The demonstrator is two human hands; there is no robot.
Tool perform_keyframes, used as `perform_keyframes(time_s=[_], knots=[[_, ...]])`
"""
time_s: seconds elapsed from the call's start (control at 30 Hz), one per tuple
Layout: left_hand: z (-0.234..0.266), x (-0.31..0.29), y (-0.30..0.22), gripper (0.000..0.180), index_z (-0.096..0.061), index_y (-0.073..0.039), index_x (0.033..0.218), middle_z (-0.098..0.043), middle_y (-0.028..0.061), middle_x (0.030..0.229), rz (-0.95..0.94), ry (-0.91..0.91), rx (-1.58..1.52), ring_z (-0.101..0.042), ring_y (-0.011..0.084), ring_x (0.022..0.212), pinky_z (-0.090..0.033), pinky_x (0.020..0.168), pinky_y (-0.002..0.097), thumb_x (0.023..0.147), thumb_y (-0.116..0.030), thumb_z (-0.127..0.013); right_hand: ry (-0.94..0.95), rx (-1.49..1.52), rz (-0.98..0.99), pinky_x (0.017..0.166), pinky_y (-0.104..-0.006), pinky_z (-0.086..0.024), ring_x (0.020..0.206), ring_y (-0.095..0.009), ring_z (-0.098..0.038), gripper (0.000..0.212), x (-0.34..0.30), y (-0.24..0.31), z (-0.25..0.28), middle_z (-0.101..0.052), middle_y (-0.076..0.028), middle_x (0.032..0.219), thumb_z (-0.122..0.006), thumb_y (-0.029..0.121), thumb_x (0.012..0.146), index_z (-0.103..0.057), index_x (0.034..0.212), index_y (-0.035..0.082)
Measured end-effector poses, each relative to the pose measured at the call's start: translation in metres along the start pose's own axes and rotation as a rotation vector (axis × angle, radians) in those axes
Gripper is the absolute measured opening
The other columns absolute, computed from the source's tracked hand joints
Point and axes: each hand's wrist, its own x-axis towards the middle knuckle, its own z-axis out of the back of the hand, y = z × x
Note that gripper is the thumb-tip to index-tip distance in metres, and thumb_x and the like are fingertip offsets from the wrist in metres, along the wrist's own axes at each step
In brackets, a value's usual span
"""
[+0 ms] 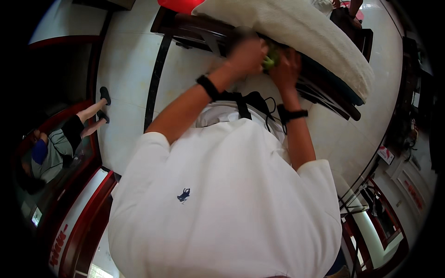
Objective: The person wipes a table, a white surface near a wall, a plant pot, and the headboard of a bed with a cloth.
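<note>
My left hand is closed and smeared by motion. A dark rounded blur, too smeared to name, lies just beyond it. Between my hands shows a small bright green thing, its kind unclear. My right hand bends its fingers beside this green thing and seems to grip it, though the fingers partly hide it. Both hands are at the near edge of a dark wooden bench with a cream cushion on top. A black band circles each of my wrists.
Something red sits at the bench's far left end. At the left, a person in a grey top and dark shorts is in view. Another person's limb shows at the top right. Pale floor tiles surround the bench.
</note>
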Motion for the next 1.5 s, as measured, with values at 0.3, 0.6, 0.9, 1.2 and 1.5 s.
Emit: perform_keyframes(time_s=[0.3,0.6,0.9,1.2,1.5], knots=[[-0.094,0.074,-0.099,0.021,-0.064,-0.008,0.081,-0.060,0.0081,0.088,-0.258,-0.104,-0.152,-0.059,0.0260,0.091,-0.049,0.081,0.0362,0.063,-0.017,-0.069,0.027,-0.325,-0.398,0.084,-0.0461,-0.047,0.102,-0.037,-0.055,0.039,-0.064,-0.110,0.065,-0.056,-0.017,0.115,-0.069,0.025,0.076,-0.066,0.113,0.011],[-0.027,0.006,0.018,0.032,-0.067,-0.010,0.098,-0.065,0.0066,0.110,-0.186,-0.080,-0.218,-0.059,0.0237,0.108,-0.041,0.098,0.0417,0.067,-0.014,-0.063,0.397,-0.648,-0.309,0.071,-0.0420,-0.052,0.092,-0.033,-0.060,0.016,0.006,-0.014,0.028,-0.059,-0.016,0.099,-0.065,0.018,0.076,-0.072,0.086,0.006],[0.057,-0.065,0.160,0.051,-0.064,-0.019,0.119,-0.062,0.0060,0.122,-0.110,-0.096,-0.203,-0.056,0.0230,0.117,-0.038,0.106,0.0402,0.069,-0.016,-0.067,0.399,-0.603,-0.247,0.064,-0.0366,-0.052,0.082,-0.026,-0.064,0.013,0.066,0.135,-0.051,-0.064,-0.011,0.096,-0.063,0.015,0.075,-0.074,0.078,0.009],[0.101,-0.070,0.228,0.044,-0.066,-0.020,0.116,-0.065,0.0057,0.114,0.331,-0.007,-0.392,-0.059,0.0259,0.111,-0.048,0.097,0.0419,0.073,-0.017,-0.064,0.330,-0.474,-0.108,0.069,-0.0351,-0.052,0.083,-0.025,-0.062,0.015,0.123,0.200,-0.089,-0.060,-0.009,0.092,-0.062,0.015,0.077,-0.070,0.081,0.005],[0.094,-0.083,0.195,0.060,-0.052,-0.012,0.134,-0.041,0.0095,0.146,0.212,0.061,0.351,-0.038,0.0322,0.135,-0.031,0.110,0.0545,0.076,-0.016,-0.066,0.356,-0.197,0.074,0.088,-0.0390,-0.049,0.104,-0.032,-0.054,0.062,0.102,0.210,-0.058,-0.052,-0.017,0.113,-0.071,0.021,0.068,-0.052,0.121,-0.005]])
